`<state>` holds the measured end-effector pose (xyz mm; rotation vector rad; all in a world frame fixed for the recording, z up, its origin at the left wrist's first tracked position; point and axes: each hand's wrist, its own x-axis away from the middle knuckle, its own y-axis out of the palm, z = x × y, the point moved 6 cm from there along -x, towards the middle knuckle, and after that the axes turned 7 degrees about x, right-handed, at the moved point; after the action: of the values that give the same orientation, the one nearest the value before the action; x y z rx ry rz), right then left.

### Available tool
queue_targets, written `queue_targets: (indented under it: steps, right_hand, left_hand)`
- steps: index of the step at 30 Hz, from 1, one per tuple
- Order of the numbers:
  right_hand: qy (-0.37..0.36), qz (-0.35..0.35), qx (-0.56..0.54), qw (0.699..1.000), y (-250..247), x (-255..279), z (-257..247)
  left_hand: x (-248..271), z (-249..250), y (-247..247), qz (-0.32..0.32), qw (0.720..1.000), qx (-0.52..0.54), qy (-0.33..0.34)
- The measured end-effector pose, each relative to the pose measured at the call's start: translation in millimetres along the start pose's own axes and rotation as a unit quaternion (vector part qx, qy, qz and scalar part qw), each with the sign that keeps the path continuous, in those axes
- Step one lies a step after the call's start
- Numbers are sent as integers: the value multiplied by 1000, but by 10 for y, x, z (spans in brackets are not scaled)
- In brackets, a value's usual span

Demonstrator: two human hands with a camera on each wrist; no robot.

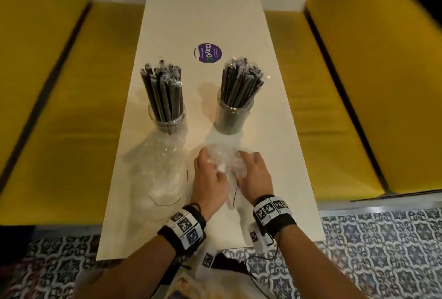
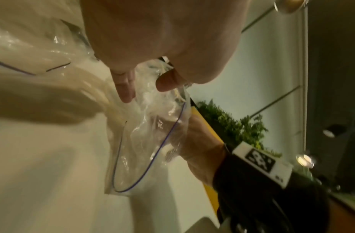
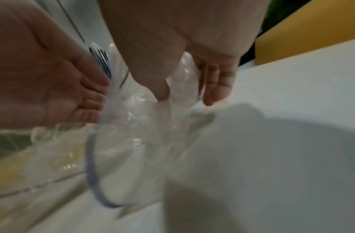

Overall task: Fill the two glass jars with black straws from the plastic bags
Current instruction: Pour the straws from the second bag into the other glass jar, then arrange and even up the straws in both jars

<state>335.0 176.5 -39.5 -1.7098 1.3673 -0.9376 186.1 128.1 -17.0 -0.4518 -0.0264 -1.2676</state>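
Note:
Two glass jars stand mid-table, the left jar and the right jar, each packed with upright black straws. An empty clear plastic bag lies flat in front of the left jar. A second clear bag is crumpled between my hands near the table's front. My left hand presses its side with straight fingers. My right hand pinches it between thumb and fingers. No straws show inside it.
The long cream table carries a round purple sticker behind the jars. Yellow benches flank it on the left and on the right. Patterned floor tiles lie below the front edge.

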Motion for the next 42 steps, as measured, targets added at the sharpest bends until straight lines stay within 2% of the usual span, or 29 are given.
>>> queue_targets:
  steps: [3, 5, 8, 10, 12, 15, 18, 21, 24, 28, 30, 33, 35, 37, 40, 41, 42]
  right_hand:
    - [12, 22, 93, 995, 83, 64, 99]
    - [7, 36, 95, 995, 44, 63, 118]
    - [50, -3, -79, 996, -42, 37, 173]
    - [74, 21, -176, 981, -195, 63, 179]
    - [14, 38, -181, 983, -296, 117, 73]
    - [-101, -18, -12, 995, -99, 217, -110]
    - [-76, -28, 94, 992, 150, 231, -156]
    - [-42, -28, 71, 996, 161, 193, -258]
    - [-18, -21, 84, 996, -87, 160, -382]
    - [-37, 44, 137, 989, -612, 55, -528]
    - [-57, 121, 94, 987, -925, -94, -573]
    - [-102, 236, 19, 966, -1429, -446, -675]
    - [-115, 272, -2, 956, -1711, -730, -773]
    - [-113, 226, 17, 968, -1787, -1041, -864]
    - [-150, 54, 62, 985, -1586, -1383, -1003]
    - [-181, 25, 57, 982, -1563, -1423, -1066]
    - [-210, 34, 25, 977, -1607, -1444, -1116]
  left_hand:
    - [74, -16, 85, -28, 996, -61, 51]
    - [13, -56, 135, -63, 985, -129, 94]
    - [-182, -238, 131, -101, 964, -226, 101]
    - [-263, -285, 131, -119, 950, -265, 116]
    - [-314, -280, 135, -132, 940, -286, 132]
    - [-399, -257, 119, -154, 944, -262, 127]
    - [-478, -224, 82, -156, 962, -203, 93]
    - [-482, -65, -4, -104, 976, -160, 101]
    - [-462, 191, -115, -42, 984, -116, 128]
    - [-535, 566, -216, -3, 988, -46, 149]
    - [-626, 740, -225, 18, 988, -24, 154]
    - [-772, 952, -171, 36, 991, -5, 127]
    - [-893, 1046, -91, 28, 995, -17, 96]
    - [-1040, 1105, 1, 11, 996, -47, 74]
    - [-1283, 1094, 96, -9, 996, -69, 57]
    - [-1355, 1066, 117, -7, 996, -72, 51]
    - [-1410, 1041, 131, -1, 996, -74, 51]
